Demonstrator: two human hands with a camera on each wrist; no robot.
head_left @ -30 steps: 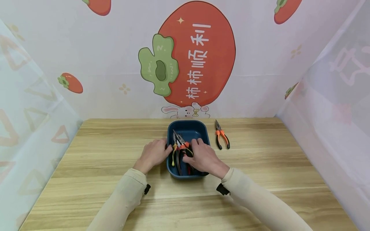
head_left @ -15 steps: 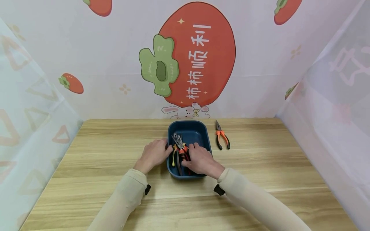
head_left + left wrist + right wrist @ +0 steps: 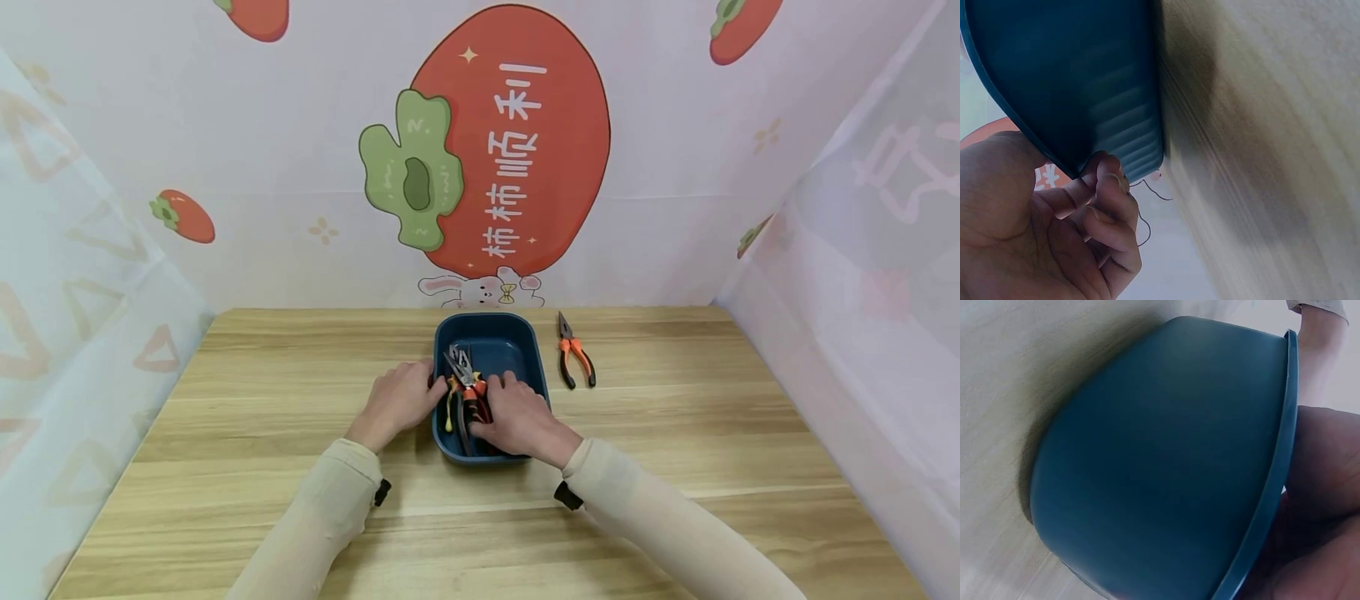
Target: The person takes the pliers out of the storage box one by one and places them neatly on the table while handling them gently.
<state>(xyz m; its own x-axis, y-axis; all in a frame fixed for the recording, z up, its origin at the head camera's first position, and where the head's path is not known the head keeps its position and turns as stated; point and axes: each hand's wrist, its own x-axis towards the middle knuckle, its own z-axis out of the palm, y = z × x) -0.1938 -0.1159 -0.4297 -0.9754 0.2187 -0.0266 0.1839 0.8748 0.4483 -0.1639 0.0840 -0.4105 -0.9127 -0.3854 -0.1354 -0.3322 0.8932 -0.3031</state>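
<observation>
Head view: steel-jawed pliers with orange-and-black handles [image 3: 469, 395] lie in the deep blue rounded-rectangle box [image 3: 501, 353]. Jaws point away from the person, canted left; long axis runs far-left to near-right, handles toward the person.

Right hand [image 3: 519, 415] is down in the box, thumb and fingers pinching the handles. Joint and jaws stick out ahead of the grip; handle ends are hidden under the hand. Right wrist view gives mostly the box's outer wall, so the exact finger wrap can't be told.

Left hand [image 3: 400, 403] pinches the box's left rim, thumb over the top, fingers curled against the outer wall.

Edges: gripped pliers sit nearer the left wall, next to a yellow-and-black handle [image 3: 449, 412]. Box floor shows from the jaws across to the far right corner. Far wall is beyond the jaw tips; right wall is just beside the right hand.

Outside: orange-and-black long-nose pliers [image 3: 570, 343] lie right of the box on the wood-grain table [image 3: 690, 433], tips away from the person. White printed cloth [image 3: 300, 125] rises behind the table's far edge.
</observation>
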